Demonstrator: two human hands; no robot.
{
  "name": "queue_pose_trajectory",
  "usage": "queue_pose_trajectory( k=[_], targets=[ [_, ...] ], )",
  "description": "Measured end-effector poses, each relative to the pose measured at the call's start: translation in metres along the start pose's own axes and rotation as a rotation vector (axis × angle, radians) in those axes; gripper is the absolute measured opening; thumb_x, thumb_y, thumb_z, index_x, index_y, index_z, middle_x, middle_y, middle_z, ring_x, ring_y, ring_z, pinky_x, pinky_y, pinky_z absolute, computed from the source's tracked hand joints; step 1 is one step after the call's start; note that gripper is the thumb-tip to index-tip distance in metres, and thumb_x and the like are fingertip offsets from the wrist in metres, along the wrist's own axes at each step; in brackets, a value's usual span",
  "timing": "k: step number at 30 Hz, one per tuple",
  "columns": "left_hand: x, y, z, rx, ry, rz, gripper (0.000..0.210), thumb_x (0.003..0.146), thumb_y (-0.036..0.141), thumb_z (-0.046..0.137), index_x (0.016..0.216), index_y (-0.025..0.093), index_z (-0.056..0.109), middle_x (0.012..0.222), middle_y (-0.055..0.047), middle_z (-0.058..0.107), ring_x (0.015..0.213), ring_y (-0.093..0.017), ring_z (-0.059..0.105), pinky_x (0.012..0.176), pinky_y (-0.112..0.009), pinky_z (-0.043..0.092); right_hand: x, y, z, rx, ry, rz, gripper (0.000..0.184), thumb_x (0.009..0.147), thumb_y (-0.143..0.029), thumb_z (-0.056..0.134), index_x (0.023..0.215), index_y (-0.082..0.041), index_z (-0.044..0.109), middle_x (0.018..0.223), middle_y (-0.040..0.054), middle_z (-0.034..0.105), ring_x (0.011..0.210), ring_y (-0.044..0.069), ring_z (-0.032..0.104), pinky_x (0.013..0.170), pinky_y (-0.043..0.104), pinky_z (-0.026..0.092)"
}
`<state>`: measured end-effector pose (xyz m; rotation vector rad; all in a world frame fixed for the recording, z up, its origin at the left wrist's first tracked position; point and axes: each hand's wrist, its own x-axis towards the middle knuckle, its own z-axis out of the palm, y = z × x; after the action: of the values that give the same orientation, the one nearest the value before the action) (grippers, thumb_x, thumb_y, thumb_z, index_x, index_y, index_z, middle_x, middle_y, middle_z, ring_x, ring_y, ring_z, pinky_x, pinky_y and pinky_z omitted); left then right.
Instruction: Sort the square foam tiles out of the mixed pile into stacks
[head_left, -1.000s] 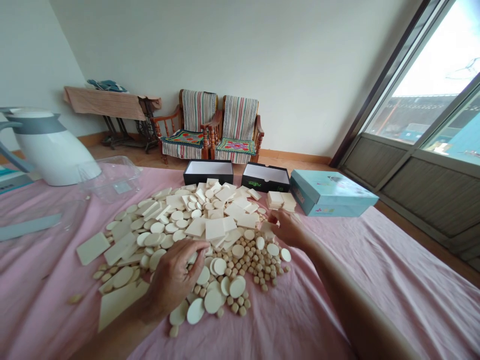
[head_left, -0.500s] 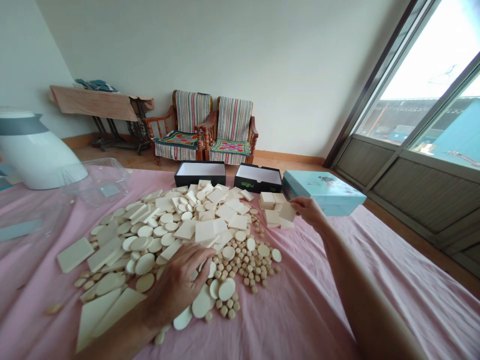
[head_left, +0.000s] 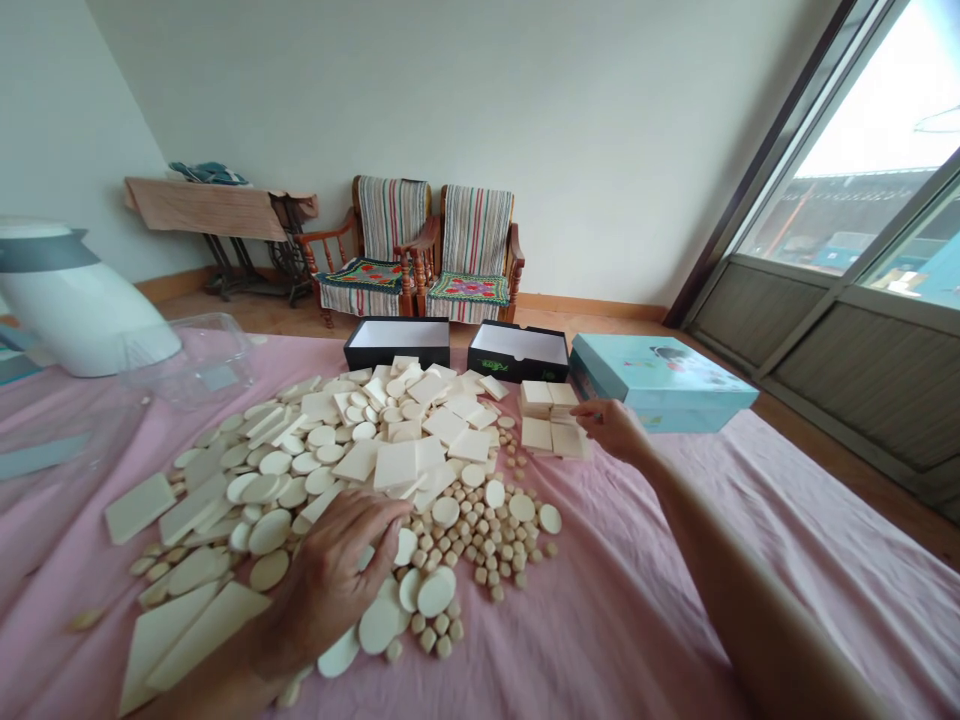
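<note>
My left hand (head_left: 337, 560) rests over the near edge of a big heap of pale wooden pieces. Its fingers are loosely bent, the thumb stands apart, and no piece shows in its grip. Wooden discs (head_left: 436, 592) and small wooden cubes (head_left: 491, 545) lie just right of it. On the right, my right hand (head_left: 616, 430) has its fingers pinched at the edge of a square wooden tile (head_left: 568, 440) on the front right stack. That tile lies about flat; the fingertips partly hide its far corner. Other neat stacks of square tiles (head_left: 535, 394) stand close together there.
Two black boxes with white insides (head_left: 397, 357) (head_left: 519, 368) stand behind the heap, and a light blue box (head_left: 664, 385) is right of them. A clear plastic container (head_left: 191, 360) and a white jug (head_left: 79, 300) are at left. Pink cloth (head_left: 600, 600) covers the table.
The square tile in my right hand has gone from tilted to lying about flat on the front right stack. My left hand stays over the heap. The view has shifted slightly.
</note>
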<state>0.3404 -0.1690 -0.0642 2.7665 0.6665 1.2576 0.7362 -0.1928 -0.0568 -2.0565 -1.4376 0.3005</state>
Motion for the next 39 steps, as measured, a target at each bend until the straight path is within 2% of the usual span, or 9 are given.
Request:
queue_pose_trajectory(
  k=[4,8,15,19,23,26,28,32,39],
  targets=[
    [0.003,0.002,0.001,0.033,-0.008,0.001,0.02,0.086,0.012,0.052,0.099,0.02,0.064,0.086,-0.003,0.069,0.084,-0.016,0.064,0.084,-0.03,0.051,-0.014,-0.008,-0.001,-0.119,-0.009,-0.106,0.028,0.077,-0.025,0.058,0.101,-0.016,0.07,0.09,0.0072,0.071,0.078,0.019,0.064,0.075,0.031,0.048],
    [0.01,0.011,0.001,0.052,-0.018,0.033,0.02,0.085,0.009,0.053,0.1,0.019,0.063,0.087,-0.003,0.069,0.086,-0.017,0.065,0.085,-0.03,0.05,-0.026,-0.012,0.009,-0.183,-0.042,-0.266,0.051,0.07,-0.028,0.07,0.119,-0.019,0.06,0.119,0.0107,0.062,0.11,0.026,0.056,0.095,0.04,0.042],
    [0.034,0.034,0.006,0.007,-0.158,-0.026,0.023,0.086,0.014,0.051,0.104,0.02,0.064,0.096,-0.004,0.07,0.092,-0.018,0.065,0.085,-0.032,0.052,-0.029,-0.009,0.013,-0.18,-0.072,-0.34,0.048,0.075,-0.04,0.07,0.116,-0.017,0.059,0.117,0.0127,0.059,0.113,0.027,0.052,0.098,0.042,0.038],
    [0.064,0.044,0.031,-0.135,-0.291,-0.134,0.037,0.081,0.014,0.051,0.115,0.021,0.064,0.112,-0.006,0.069,0.104,-0.019,0.065,0.092,-0.034,0.053,-0.025,0.002,0.01,-0.168,-0.053,-0.328,0.047,0.073,-0.034,0.071,0.116,-0.018,0.058,0.119,0.0129,0.057,0.114,0.028,0.05,0.095,0.042,0.04],
    [0.099,0.043,0.076,-0.289,-0.356,-0.269,0.048,0.077,0.013,0.053,0.124,0.02,0.059,0.121,-0.008,0.066,0.103,-0.019,0.066,0.086,-0.03,0.055,-0.022,0.016,0.012,-0.149,-0.05,-0.335,0.053,0.071,-0.03,0.071,0.12,-0.018,0.055,0.123,0.0135,0.056,0.117,0.029,0.048,0.095,0.043,0.04],
    [0.122,0.037,0.107,-0.252,-0.407,-0.343,0.047,0.076,0.011,0.053,0.122,0.018,0.059,0.113,-0.007,0.07,0.095,-0.018,0.068,0.078,-0.025,0.055,-0.022,0.024,0.013,-0.089,0.003,-0.346,0.053,0.071,-0.028,0.07,0.121,-0.017,0.054,0.122,0.0128,0.057,0.116,0.027,0.051,0.096,0.041,0.04],
    [0.134,0.033,0.122,-0.18,-0.43,-0.358,0.048,0.074,0.009,0.053,0.121,0.018,0.058,0.105,-0.007,0.072,0.09,-0.018,0.069,0.076,-0.025,0.054,-0.024,0.029,0.015,-0.054,0.029,-0.252,0.046,0.075,-0.024,0.063,0.119,-0.015,0.054,0.114,0.0114,0.061,0.105,0.023,0.058,0.091,0.037,0.044],
    [0.145,0.027,0.138,-0.116,-0.457,-0.35,0.049,0.072,0.006,0.054,0.12,0.018,0.058,0.095,-0.005,0.073,0.091,-0.02,0.069,0.08,-0.027,0.052,-0.029,0.034,0.02,-0.05,0.021,-0.071,0.04,0.077,-0.016,0.049,0.117,-0.012,0.054,0.095,0.0098,0.067,0.079,0.019,0.063,0.074,0.031,0.048],
    [0.156,0.032,0.149,-0.051,-0.523,-0.35,0.05,0.068,0.004,0.056,0.117,0.013,0.061,0.094,-0.009,0.072,0.092,-0.024,0.067,0.083,-0.03,0.051,-0.032,0.026,0.026,-0.07,0.013,-0.046,0.042,0.071,-0.008,0.046,0.111,-0.014,0.056,0.097,0.0116,0.067,0.082,0.021,0.063,0.072,0.03,0.046]
  ],
)
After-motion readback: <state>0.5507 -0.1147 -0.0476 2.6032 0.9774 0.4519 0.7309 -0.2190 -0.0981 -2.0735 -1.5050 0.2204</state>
